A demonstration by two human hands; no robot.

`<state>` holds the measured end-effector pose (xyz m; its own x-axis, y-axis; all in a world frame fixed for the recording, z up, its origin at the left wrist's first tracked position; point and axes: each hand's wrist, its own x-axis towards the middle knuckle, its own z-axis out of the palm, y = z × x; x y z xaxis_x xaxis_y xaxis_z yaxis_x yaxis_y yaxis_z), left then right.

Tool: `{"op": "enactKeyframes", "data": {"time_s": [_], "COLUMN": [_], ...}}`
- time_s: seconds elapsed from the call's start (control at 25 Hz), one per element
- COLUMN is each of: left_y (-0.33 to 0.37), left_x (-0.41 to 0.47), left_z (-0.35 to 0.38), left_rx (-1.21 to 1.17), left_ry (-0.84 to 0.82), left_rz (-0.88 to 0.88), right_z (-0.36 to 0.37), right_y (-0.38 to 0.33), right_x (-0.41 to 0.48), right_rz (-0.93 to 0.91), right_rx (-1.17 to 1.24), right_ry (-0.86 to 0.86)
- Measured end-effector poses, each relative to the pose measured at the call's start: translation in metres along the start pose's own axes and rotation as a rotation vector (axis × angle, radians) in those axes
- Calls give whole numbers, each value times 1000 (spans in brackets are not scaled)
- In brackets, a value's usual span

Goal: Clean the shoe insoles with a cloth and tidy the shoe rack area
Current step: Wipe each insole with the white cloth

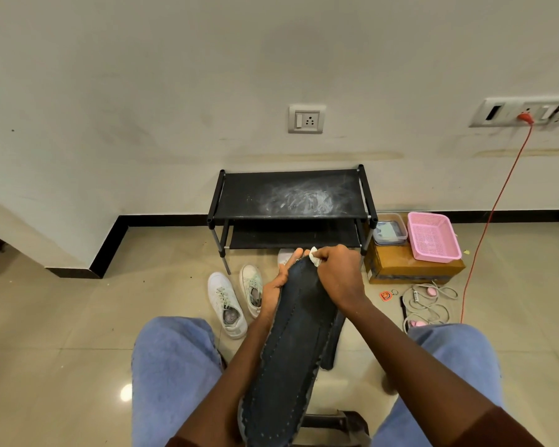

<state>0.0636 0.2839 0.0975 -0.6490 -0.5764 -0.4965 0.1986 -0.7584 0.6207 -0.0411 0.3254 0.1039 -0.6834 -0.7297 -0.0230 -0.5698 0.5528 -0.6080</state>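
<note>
A long dark insole (291, 346) with stitched edges stretches from my lap toward the shoe rack. My left hand (276, 285) grips its left edge near the far tip, fingers reaching behind it. My right hand (338, 272) pinches a small white cloth (313, 257) against the tip of the insole. A second dark insole (333, 343) lies partly hidden under the first, on the right. The black two-tier shoe rack (291, 201) stands against the wall, its top shelf smeared with white dust.
Two white sneakers (228, 304) lie on the floor left of my hands. Right of the rack sit a cardboard box (400, 269), a pink basket (433, 237) and a clear container (389, 232). Tangled cables (430, 301) and an orange cord (491, 227) trail at right.
</note>
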Motion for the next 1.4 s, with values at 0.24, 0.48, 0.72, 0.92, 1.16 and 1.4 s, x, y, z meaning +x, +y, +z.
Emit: {"op": "enactKeyframes", "data": {"time_s": [0.24,0.48,0.72,0.92,1.16,1.4], "left_y": [6,11,14,17,6,7], "left_x": [-12,-3,-2,-5,-9,-2], "left_z": [2,10,4,7,7,7], "left_rx": [320,265,326,475,586,485], "left_ry": [144,308,335,261,171,259], "left_rz": [-164,42,54,38,-53,-13], "right_z": [-11,-9,-13,-9,-10,-19], "right_y": [3,6,22,17,-3,3], "right_x": [7,8,5,6,21,23], "right_rz": [125,74,149,279,281,418], "right_rx": [243,120,281,530,759,972], "right_ry": [53,-65,-280,-221,-207,-184]}}
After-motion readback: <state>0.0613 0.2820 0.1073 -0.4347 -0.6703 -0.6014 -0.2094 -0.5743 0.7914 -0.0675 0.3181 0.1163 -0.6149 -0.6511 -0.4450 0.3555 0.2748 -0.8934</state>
